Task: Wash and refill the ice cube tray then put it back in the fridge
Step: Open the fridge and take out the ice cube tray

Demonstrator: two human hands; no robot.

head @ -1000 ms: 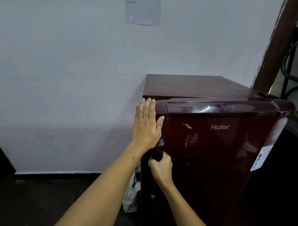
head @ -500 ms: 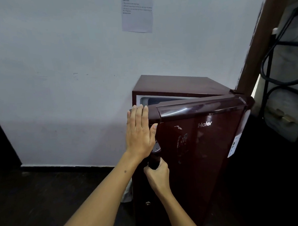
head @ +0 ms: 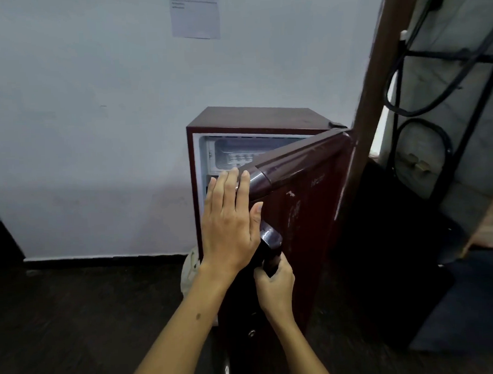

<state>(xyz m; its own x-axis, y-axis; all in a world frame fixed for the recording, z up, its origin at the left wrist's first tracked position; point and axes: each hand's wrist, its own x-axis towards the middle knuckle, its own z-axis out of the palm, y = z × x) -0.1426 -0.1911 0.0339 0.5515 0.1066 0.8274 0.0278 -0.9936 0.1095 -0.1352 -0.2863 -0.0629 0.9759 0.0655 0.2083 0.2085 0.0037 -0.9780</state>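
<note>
Maroon metal forms the small fridge (head: pixel 253 120), which is set on a dark floor (head: pixel 76 321) against a pale wall (head: pixel 81 123). Its door (head: pixel 305 212) is swung partly open toward the right. The left hand (head: pixel 230 224) is laid flat against the door's near edge, fingers (head: pixel 231 184) straight and together. The right hand (head: pixel 275 287) is wrapped around the lower part of the door handle (head: pixel 270 248), fingers curled tight on it. The tray (head: pixel 241 158) is seen in the white freezer compartment at the top, behind the door's upper edge. A paper (head: pixel 195 13) is stuck high on the wall.
</note>
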